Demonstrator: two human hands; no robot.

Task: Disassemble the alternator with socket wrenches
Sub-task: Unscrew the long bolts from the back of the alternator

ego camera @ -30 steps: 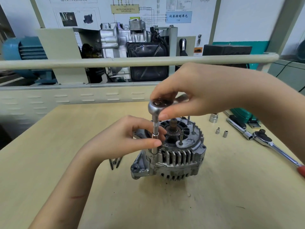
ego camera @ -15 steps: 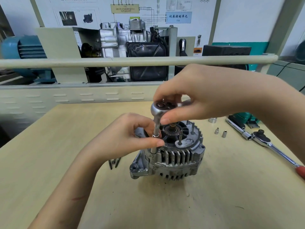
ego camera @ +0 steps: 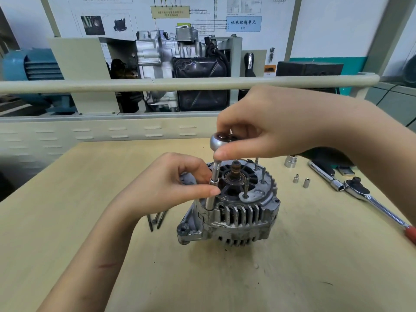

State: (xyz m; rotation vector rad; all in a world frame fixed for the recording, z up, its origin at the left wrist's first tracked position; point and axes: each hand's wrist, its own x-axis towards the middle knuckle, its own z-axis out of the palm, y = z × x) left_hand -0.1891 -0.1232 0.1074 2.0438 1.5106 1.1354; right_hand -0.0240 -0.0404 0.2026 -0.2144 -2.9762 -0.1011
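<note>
Ratchet head (ego camera: pixel 221 140) sits slightly right of earlier position, right hand (ego camera: pixel 276 122) pinching it. Left hand (ego camera: pixel 171 188) pinches extension bar (ego camera: pixel 213 183), upright at alternator (ego camera: pixel 234 208) 9 o'clock edge. Alternator mid-table (ego camera: pixel 292 266). Loose bolts (ego camera: pixel 156 218) at 9 o'clock; sockets (ego camera: pixel 301 181), second ratchet (ego camera: pixel 358 190) at 3 o'clock. Engine display (ego camera: pixel 180 70), wall diagram (ego camera: pixel 202 16) at 12 o'clock.

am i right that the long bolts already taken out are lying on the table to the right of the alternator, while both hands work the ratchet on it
Not quite. The head view shows the loose long bolts lying on the table to the left of the alternator, not the right. The rest holds: the right hand grips the ratchet head and the left hand pinches its extension.
</note>
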